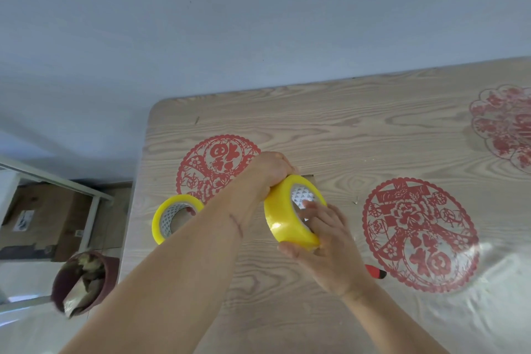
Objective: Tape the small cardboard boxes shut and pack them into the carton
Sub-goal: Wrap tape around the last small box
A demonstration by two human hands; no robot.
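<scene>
Both hands are on one yellow tape roll [291,211], held up over the counter [359,129]. The right hand [330,247] has fingers [311,210] poked into the core and the thumb under the outer edge. The left hand [271,172] is curled over the roll's far top edge, and there's a sliver of a small box [311,178] peeking out right behind it. A second roll [175,217] lies flat on the counter, just left of the left forearm. Red papercuts [419,234] sit under a clear cover. A red pen-like thing [376,271] is beside the right wrist. Off the counter's left edge: a dark pot [83,282] and a brown carton [46,218] on the floor.
</scene>
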